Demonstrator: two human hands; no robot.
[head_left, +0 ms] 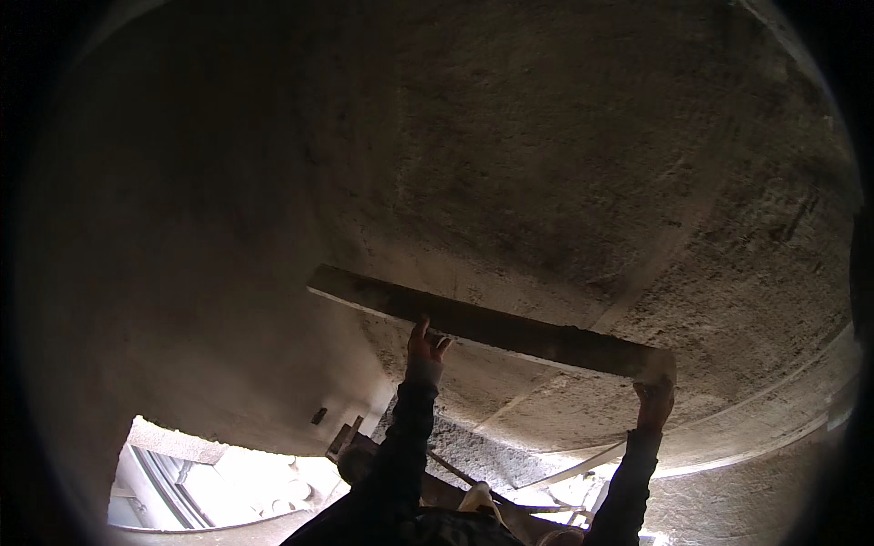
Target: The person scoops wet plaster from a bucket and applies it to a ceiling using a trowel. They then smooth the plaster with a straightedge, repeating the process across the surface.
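Both hands press a long straight wooden board (492,329) up against a rough plastered ceiling (564,146). The left hand (424,348) grips near its middle, fingers curled over the edge. The right hand (655,397) clasps its right end from below.

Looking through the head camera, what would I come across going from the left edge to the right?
Bright window opening at lower left → small dark box on the wall → left hand under the long straightedge board → right hand at the board's right end → pale ledge along the ceiling's right edge.
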